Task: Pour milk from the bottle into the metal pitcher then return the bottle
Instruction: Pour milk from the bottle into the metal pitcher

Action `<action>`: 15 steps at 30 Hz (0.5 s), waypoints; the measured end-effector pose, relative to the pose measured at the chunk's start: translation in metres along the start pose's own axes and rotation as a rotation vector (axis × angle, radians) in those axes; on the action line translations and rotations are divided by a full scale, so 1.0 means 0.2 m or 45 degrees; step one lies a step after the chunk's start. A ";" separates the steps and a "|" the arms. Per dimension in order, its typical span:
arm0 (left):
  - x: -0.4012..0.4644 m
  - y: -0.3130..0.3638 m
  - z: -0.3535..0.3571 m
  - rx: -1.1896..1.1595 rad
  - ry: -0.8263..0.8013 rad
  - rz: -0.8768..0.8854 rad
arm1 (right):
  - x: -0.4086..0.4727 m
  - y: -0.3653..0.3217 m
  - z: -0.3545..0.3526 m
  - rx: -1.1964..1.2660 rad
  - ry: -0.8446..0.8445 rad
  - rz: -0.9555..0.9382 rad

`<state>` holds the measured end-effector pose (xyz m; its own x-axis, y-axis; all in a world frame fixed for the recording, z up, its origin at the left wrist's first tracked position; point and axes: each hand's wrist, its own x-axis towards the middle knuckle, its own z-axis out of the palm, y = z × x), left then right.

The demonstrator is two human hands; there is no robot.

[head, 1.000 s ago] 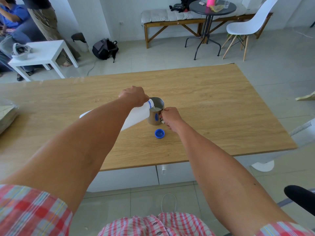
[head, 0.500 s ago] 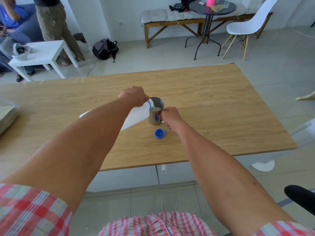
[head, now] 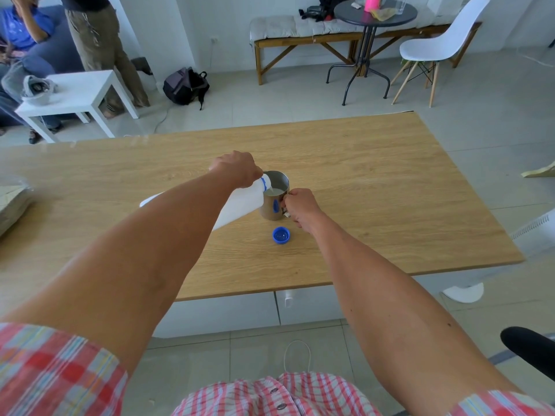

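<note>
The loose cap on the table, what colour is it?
Blue; the cap shows clearly in the head view.

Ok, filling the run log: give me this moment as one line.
step: pouring | left hand: grips tilted bottle, mouth over pitcher | right hand: holds pitcher handle | cap: on table

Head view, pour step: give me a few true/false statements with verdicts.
1. The left hand grips the tilted bottle. True.
2. The blue cap is screwed onto the bottle. False: it lies on the wooden table, near the pitcher.
3. The right hand holds the metal pitcher at its handle. True.
4. The pitcher is empty. False: milk shows inside.
</note>
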<state>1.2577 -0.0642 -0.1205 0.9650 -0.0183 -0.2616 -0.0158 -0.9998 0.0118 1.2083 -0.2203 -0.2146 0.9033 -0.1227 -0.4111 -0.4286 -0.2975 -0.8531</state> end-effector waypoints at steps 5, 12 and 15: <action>0.00 0.00 -0.01 -0.006 -0.010 -0.005 | 0.00 0.00 0.00 0.008 -0.003 0.002; -0.01 0.01 -0.01 0.000 -0.013 -0.005 | 0.00 0.00 -0.01 0.000 -0.010 0.013; -0.01 0.01 -0.01 -0.001 -0.012 -0.001 | 0.00 0.00 -0.01 0.000 -0.007 0.018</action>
<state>1.2566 -0.0656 -0.1189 0.9625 -0.0178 -0.2706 -0.0151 -0.9998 0.0121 1.2082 -0.2214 -0.2141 0.8972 -0.1213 -0.4246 -0.4410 -0.2960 -0.8473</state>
